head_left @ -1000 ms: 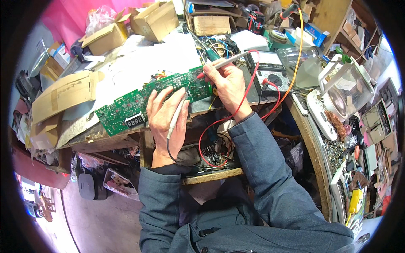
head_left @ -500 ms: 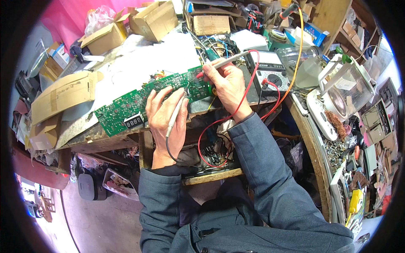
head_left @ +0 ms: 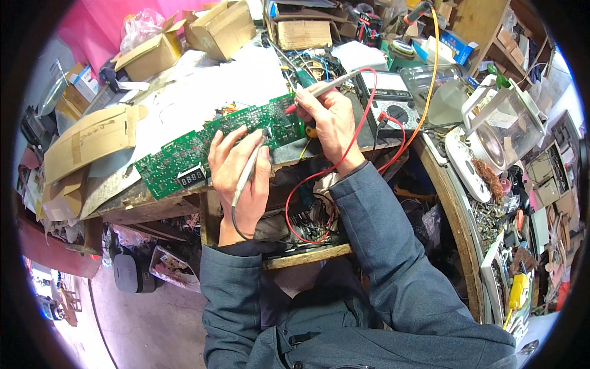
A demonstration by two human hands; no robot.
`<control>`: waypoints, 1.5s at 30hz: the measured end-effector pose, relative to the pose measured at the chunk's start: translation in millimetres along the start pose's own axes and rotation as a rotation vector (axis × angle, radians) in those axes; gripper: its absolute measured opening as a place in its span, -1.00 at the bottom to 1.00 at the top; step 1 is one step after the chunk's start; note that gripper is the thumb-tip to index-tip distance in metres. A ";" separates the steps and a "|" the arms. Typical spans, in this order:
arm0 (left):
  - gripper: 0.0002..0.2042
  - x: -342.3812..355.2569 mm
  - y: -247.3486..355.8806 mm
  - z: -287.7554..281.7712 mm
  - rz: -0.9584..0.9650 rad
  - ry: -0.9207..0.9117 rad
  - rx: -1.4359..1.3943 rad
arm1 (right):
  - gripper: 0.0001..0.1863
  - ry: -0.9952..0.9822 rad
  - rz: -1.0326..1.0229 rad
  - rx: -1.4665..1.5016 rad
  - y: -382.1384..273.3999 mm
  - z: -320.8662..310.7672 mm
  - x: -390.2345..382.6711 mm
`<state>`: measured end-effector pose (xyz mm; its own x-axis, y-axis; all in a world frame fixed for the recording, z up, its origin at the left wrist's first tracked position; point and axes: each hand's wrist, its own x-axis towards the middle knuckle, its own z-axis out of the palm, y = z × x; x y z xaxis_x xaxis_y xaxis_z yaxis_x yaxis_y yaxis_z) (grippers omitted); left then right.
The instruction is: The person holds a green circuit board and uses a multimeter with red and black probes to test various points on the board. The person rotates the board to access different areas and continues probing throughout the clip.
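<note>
A long green circuit board (head_left: 178, 154) with a small digit display (head_left: 192, 177) lies tilted along the bench's front edge. My left hand (head_left: 241, 169) rests over its middle, closed on a white test probe (head_left: 247, 172) with a black lead; the tip meets the board or hovers just over it. At the board's right end my right hand (head_left: 327, 120) pinches another white probe (head_left: 335, 83), red-tipped and trailing a red lead (head_left: 367, 117). That red tip is at the board's surface; exact contact I cannot tell. An analog multimeter (head_left: 398, 111) stands to the right of this hand.
Beneath the bench edge, an open drawer (head_left: 307, 256) holds metal bits and wires. Cardboard boxes (head_left: 224, 29) and white paper (head_left: 215, 80) lie behind the board. An orange cable (head_left: 435, 61) hangs at the right, near a clear plastic jar (head_left: 445, 101) and a white appliance (head_left: 470, 163).
The left-hand probe has tilted, and its tip has shifted slightly left along the board. The right hand keeps nearly the same place.
</note>
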<state>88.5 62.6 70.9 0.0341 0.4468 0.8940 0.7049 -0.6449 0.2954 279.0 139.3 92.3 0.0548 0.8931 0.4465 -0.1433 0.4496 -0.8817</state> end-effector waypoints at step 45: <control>-0.64 -11.4 9.8 15.2 0.171 0.012 0.191 | -0.78 -0.031 -0.017 -0.098 2.6 1.3 -2.7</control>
<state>105.7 60.7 58.5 0.1569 0.3332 0.9297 0.8107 -0.5811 0.0715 277.3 138.1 89.0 0.0253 0.8851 0.4647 -0.0448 0.4654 -0.8840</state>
